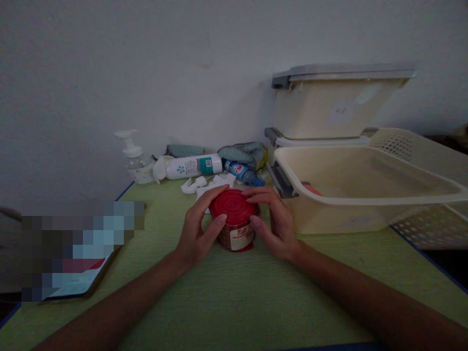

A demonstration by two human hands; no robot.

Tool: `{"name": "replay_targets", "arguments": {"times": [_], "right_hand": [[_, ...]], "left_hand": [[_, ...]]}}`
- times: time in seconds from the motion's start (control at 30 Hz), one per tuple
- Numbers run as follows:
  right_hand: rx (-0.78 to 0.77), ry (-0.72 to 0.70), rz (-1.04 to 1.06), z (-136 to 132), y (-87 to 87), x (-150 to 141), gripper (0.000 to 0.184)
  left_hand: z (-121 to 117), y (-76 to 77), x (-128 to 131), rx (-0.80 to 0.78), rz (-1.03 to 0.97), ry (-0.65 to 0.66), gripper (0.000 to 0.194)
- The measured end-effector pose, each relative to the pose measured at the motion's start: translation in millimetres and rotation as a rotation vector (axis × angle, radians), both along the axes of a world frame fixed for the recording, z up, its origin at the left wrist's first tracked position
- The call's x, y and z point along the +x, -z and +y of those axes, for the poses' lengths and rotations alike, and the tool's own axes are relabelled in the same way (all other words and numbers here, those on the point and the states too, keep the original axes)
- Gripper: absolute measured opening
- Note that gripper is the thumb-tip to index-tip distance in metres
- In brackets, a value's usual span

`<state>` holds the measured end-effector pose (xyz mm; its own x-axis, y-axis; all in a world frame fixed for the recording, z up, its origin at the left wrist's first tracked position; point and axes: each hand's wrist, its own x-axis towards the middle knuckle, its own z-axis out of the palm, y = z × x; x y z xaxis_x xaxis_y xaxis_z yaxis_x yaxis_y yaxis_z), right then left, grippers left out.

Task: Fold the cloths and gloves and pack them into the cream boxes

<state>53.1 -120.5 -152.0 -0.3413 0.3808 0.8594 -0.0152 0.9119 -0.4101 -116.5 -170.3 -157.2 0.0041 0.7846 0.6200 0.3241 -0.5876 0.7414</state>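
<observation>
In the middle of the green table stands a squat can (241, 237) with a red plastic lid (234, 204). It has a patterned red side and a pale label with red characters. My left hand (200, 225) curves around the left of the lid, its thumb at the near rim and its fingers reaching to the far edge. From the other side, my right hand (276, 222) holds the lid's right edge, fingertips over the top and thumb at the rim. A small red piece shows at the can's foot, on the right.
Behind lie a white spray bottle (193, 166), a blue bottle (244, 172), grey-blue cloths (243, 152) and white plastic pieces (193, 185). A pump bottle (141, 165) stands left. Right are an open cream bin (340, 217) and a lidded box (321, 109). A partly pixelated flat object (73, 287) lies front left.
</observation>
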Motion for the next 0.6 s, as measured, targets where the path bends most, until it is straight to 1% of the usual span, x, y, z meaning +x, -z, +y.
{"name": "replay_targets", "arguments": {"times": [0.23,0.33,0.47,0.53,0.6], "right_hand": [[-0.001,0.041,0.006,0.4,-0.6,-0.7,0.012],[-0.008,0.068,-0.004,-0.8,-0.7,-1.8,0.012],[-0.012,0.068,-0.006,-1.6,-1.3,-2.9,0.012],[-0.016,0.067,-0.012,-1.5,-1.8,-2.9,0.012],[-0.016,0.063,-0.023,-1.2,-2.2,-2.4,0.013]], "left_hand": [[0.3,-0.7,2.9,-0.059,-0.064,0.018,0.041],[-0.2,-0.8,4.0,-0.058,-0.062,0.023,0.041],[1.1,1.9,2.1,-0.059,-0.062,0.024,0.042],[2.6,5.2,0.7,-0.076,-0.075,0.061,0.046],[3.9,9.1,0.7,-0.092,-0.103,0.130,0.058]]}}
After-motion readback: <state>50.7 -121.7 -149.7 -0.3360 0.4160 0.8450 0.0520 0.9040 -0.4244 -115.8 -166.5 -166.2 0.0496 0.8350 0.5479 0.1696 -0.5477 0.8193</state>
